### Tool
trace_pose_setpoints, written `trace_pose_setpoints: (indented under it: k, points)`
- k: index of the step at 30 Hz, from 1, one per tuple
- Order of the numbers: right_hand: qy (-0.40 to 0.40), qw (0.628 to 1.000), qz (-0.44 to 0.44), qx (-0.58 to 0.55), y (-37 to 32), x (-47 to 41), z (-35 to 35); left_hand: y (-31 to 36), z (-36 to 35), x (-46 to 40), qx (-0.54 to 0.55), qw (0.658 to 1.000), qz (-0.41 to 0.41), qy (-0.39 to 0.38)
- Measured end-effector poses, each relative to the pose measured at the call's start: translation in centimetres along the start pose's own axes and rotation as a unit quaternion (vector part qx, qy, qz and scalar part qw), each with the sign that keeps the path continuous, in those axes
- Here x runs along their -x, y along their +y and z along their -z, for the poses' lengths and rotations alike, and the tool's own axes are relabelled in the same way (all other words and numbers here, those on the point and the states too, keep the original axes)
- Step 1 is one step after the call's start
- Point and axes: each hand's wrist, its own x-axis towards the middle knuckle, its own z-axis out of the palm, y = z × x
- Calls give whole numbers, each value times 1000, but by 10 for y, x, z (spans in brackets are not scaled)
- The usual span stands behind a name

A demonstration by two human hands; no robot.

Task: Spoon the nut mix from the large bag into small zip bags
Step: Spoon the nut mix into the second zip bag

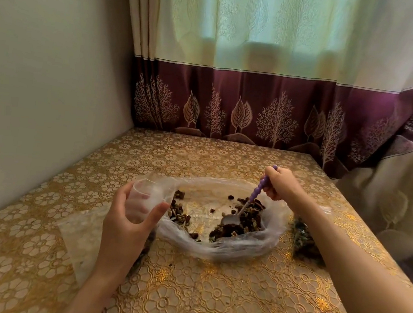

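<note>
No text, label, brand or number can be read anywhere.

Soft daylight through the curtain (253, 28), warm dim table (210, 298), wide-angle bending at edges, slightly soft focus

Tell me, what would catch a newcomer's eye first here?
Probably the large bag lying open mid-table with the nut mix inside, where the right hand dips a purple spoon. Just left of it, the left hand holds a small zip bag open.
</note>
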Motion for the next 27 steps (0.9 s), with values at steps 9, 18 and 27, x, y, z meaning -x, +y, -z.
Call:
trace_pose_setpoints:
  k: [9, 18, 27]
  points:
    - [-35, 998, -36, 38, 2, 3, -3, 2, 1, 1, -2, 1000, 8, -4]
    - [29, 993, -47, -102, -3, 4, -8, 5, -1, 2, -11, 1000, 6, 1]
    - [29, 966, 8, -259, -60, 7, -23, 5, -11, 5, -19, 999, 4, -26]
